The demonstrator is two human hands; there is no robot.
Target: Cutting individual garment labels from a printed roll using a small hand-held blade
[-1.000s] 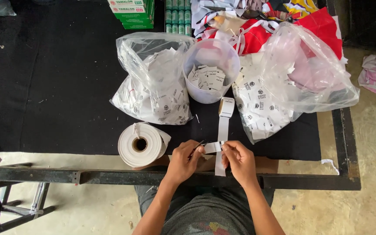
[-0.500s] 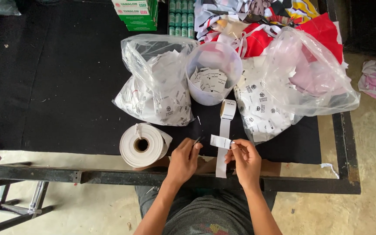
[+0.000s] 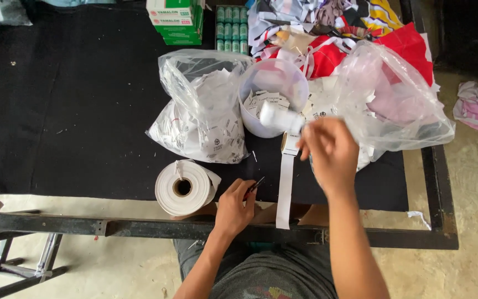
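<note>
My right hand (image 3: 329,150) is raised over the table next to a white tub (image 3: 272,83) of cut labels, pinching a small white label piece (image 3: 279,117), blurred by motion. My left hand (image 3: 234,207) rests near the table's front edge, closed on a small dark snipping tool (image 3: 254,186). A long white label strip (image 3: 285,182) hangs from a small roll (image 3: 289,143) down over the table edge between my hands.
A large white tape roll (image 3: 183,187) lies left of my left hand. Two clear plastic bags of labels (image 3: 203,119) (image 3: 394,105) flank the tub. Green boxes (image 3: 177,19) and coloured cloth (image 3: 360,27) lie at the back. A black cloth (image 3: 62,99) covers the metal-framed table.
My right hand has lifted from the strip near the table edge up toward the tub, carrying a cut label piece. My left hand stays low with the tool.
</note>
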